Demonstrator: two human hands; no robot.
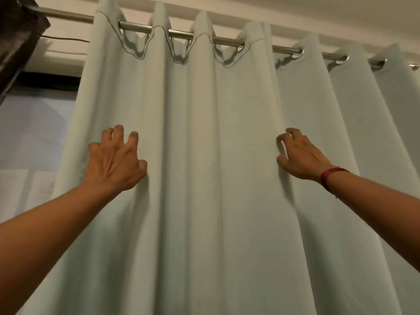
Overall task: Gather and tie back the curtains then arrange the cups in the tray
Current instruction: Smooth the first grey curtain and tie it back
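A pale green curtain (204,155) hangs in deep folds from metal rings on a steel rod (227,40) and fills most of the view. My left hand (116,158) rests against the left folds, with its fingers bent and spread and the fingertips pressing into the cloth. At the same height, my right hand (302,153) has its fingers and thumb curled around the edge of a fold further right. A red band (331,176) circles my right wrist. No cups or tray are in view.
A dark brown curtain (18,42) hangs at the top left on the same rod. Between it and the green curtain, a window (34,133) shows pale light. Above the rod are the wall and ceiling (318,14).
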